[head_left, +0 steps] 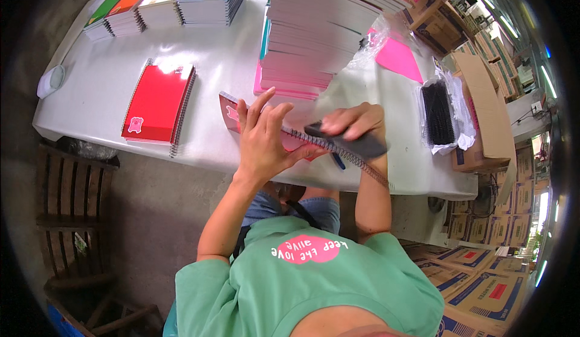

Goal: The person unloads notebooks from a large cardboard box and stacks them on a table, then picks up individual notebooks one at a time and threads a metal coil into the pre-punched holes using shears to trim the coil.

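My left hand (pixel 263 134) grips a thin notebook (pixel 230 112) with a red cover, tilted up at the table's near edge. Its thumb lies along the bound side, with the fingers spread over the top. A dark spiral coil (pixel 361 165) runs along that side, and its loose end sticks out to the right, past the notebook. My right hand (pixel 360 121), smeared by motion, is closed around a dark flat block (pixel 370 146) that lies against or just above the coil. Which of the two I cannot tell. Below the coil a blue slim tool (pixel 339 161) shows in part.
A stack of red spiral notebooks (pixel 158 104) is at left; green, orange, yellow and blue-covered stacks (pixel 211 2) stand behind. A tall pile of paper blocks (pixel 308 41) rises ahead. Black coils (pixel 438 113) lie at right beside an open carton (pixel 483 119). A wooden chair (pixel 72 222) stands lower left.
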Demonstrator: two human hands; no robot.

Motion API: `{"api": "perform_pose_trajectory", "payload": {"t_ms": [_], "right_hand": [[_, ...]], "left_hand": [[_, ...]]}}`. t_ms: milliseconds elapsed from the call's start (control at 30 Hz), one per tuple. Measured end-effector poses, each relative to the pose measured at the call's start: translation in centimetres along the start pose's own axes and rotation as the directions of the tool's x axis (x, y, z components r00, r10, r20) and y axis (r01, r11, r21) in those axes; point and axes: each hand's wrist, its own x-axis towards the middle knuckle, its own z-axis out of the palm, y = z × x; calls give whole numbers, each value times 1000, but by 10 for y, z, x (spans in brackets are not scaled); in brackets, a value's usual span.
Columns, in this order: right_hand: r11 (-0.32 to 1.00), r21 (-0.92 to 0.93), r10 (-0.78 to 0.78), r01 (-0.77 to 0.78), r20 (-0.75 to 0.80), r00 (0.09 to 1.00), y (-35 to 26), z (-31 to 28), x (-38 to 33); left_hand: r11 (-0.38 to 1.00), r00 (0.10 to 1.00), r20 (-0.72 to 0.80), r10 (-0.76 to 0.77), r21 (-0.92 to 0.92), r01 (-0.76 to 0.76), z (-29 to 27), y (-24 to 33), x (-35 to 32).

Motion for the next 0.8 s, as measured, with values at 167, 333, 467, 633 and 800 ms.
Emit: {"api": "perform_pose_trajectory", "payload": {"t_ms": [167, 333, 467, 633, 800], "right_hand": [[750, -505, 281, -426, -338, 898, 9, -12, 7], [782, -520, 251, -344, -243, 937, 13, 4, 8], [963, -227, 147, -143, 3, 989, 10, -3, 10], [996, 72, 45, -44, -11, 999, 8, -12, 5], [730, -490, 324, -476, -366, 873, 18, -19, 4]], "left_hand": [[956, 997, 64, -33, 295, 13, -32, -6, 25], [990, 997, 39, 59, 126, -64, -37, -36, 28], [989, 983, -117, 145, -10, -147, -22, -39, 25], [994, 980, -189, 55, -83, -72, -13, -31, 22], [949, 974, -78, -213, -254, 187, -8, -33, 13]]}}
